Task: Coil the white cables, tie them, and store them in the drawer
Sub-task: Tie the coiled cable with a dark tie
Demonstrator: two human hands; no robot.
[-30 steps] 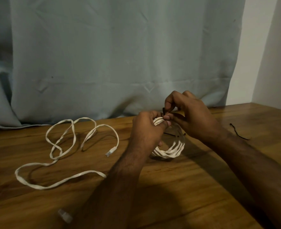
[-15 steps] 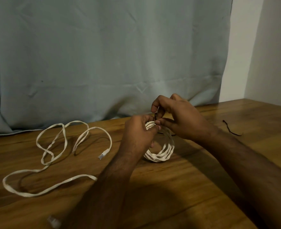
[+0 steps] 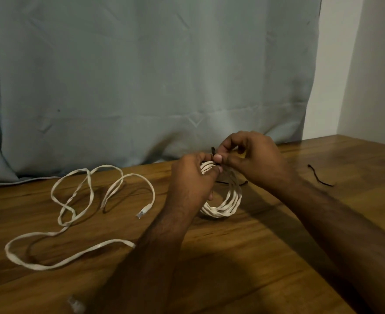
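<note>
A pale blue-grey curtain hangs across the back of the scene, its hem reaching down to the far edge of a brown wooden table. A white wall shows to the right of the curtain.

On the left half of the table lies a loose white flat cable, sprawled in several open loops; one plug end rests on the wood near the middle, and another plug shows blurred at the bottom edge.

In the centre, a coiled white cable stands up on the table as a small hoop of several turns, its lower arc touching the wood. The left hand grips the upper left part of this coil, fingers curled round the turns. The right hand is just beside it at the top of the coil, its thumb and forefinger pinching a short black tie that sticks up between the two hands.

A thin dark strand lies on the table behind the coil, and another black tie lies well apart to the right.
</note>
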